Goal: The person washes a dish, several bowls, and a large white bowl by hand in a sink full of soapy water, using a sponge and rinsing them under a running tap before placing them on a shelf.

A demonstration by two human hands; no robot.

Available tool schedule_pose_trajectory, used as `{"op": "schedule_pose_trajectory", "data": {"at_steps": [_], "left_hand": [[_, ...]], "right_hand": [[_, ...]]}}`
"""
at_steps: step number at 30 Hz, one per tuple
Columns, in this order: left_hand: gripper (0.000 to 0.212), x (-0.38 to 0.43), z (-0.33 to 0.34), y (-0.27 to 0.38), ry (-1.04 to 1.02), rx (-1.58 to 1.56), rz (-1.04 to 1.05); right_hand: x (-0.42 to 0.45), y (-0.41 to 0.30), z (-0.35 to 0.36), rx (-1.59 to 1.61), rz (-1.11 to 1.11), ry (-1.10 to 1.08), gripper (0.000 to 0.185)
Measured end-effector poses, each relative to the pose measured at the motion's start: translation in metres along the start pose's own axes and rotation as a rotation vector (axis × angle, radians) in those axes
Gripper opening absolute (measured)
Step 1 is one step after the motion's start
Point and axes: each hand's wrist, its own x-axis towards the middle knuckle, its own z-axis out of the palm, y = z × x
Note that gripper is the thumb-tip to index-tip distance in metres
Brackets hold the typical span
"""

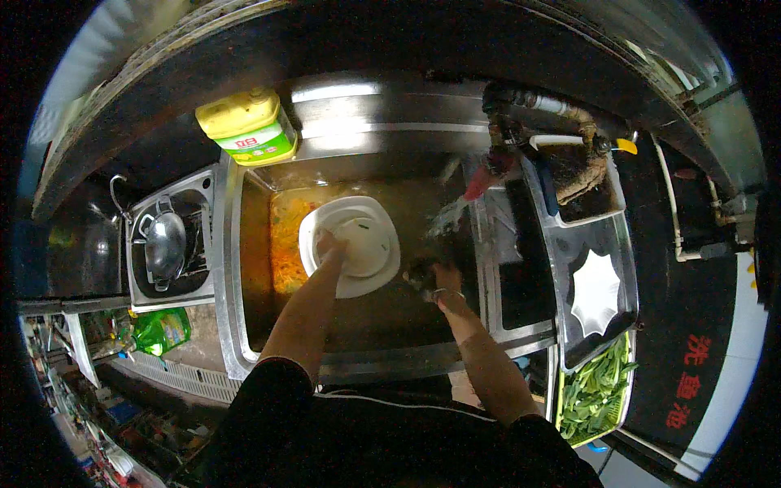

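A squarish white dish (349,289) sits in the large steel sink (341,360), with a rounder white dish (366,247) inside it. Small dark green bits cling to the inner dish. My left hand (330,245) grips that inner dish at its left side, fingertips partly blurred. Over the murky water to the right, my right hand (448,279) holds a dark scrubber (421,274), its exact kind unclear. A band circles my right wrist. Water runs from a red spout (482,182) behind my right hand. Orange, oily residue (288,244) covers the sink's left part.
On the back ledge stands a yellow detergent jug (250,131). A smaller sink at left holds a metal pot (166,244); a green bottle (161,331) is nearer. At right are a white tub (616,183), a scalloped white dish (596,293) and a basket of leafy greens (592,390).
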Motion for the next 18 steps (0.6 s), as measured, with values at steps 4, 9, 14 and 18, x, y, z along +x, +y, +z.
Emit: {"op": "schedule_pose_trajectory", "data": {"at_steps": [4, 9, 14, 18], "left_hand": [[0.045, 0.011, 0.010, -0.018, 0.028, -0.132, 0.007], [0.045, -0.012, 0.007, -0.010, -0.116, -0.189, -0.017], [0.045, -0.042, 0.000, 0.002, -0.373, -0.398, -0.036], [0.045, -0.062, 0.013, -0.020, -0.390, -0.486, -0.132]], "right_hand": [[-0.014, -0.009, 0.010, 0.132, 0.004, -0.145, 0.046], [-0.019, -0.013, 0.051, 0.272, 0.038, -0.252, 0.042], [0.012, 0.015, 0.074, 0.233, -0.058, -0.170, 0.037], [-0.033, -0.032, 0.069, 0.513, 0.170, -0.331, 0.038]]}}
